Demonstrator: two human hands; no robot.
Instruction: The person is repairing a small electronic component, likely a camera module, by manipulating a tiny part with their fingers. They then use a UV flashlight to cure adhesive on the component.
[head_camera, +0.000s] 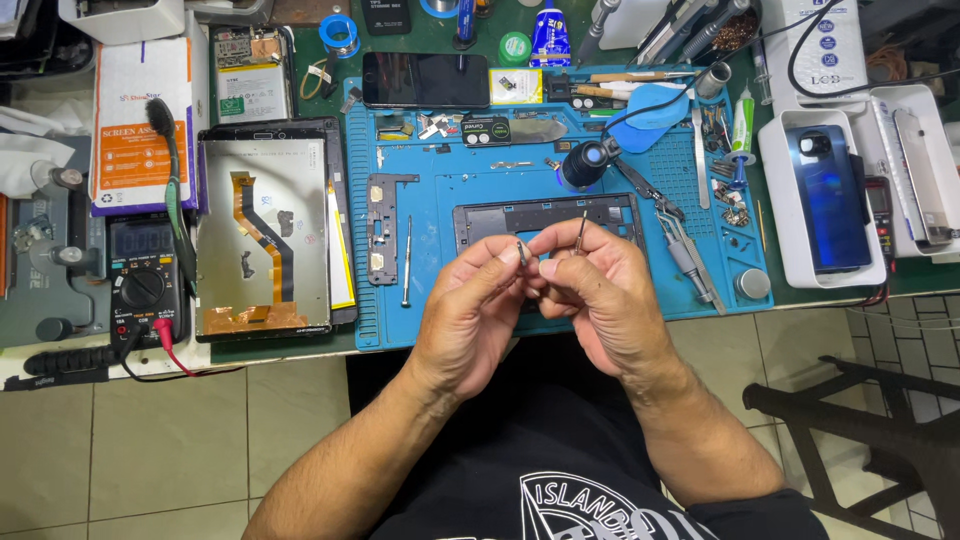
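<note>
Both hands meet above the near edge of the blue silicone work mat (420, 310), which lies on the green surface (800, 300). The left hand (465, 315) pinches a small silvery metal part (522, 250) between thumb and forefinger; only its tip shows above the fingers (500, 262), so its shape is hard to make out. The right hand (600, 300) is closed on a thin dark tool (581, 230), perhaps tweezers, whose upper end pokes up past the knuckles while the rest is hidden in the grip. The two tips stand near each other, and I cannot tell whether they touch.

Behind the hands lies a dark rectangular phone frame (545, 212), its near edge covered by them. A slim screwdriver (406, 262) rests on the mat to the left, beside a silver display panel with an orange flex cable (262, 235). A black multimeter (145, 280) sits further left. A blue phone back (828, 195) lies in a white tray (775, 200) at the right.
</note>
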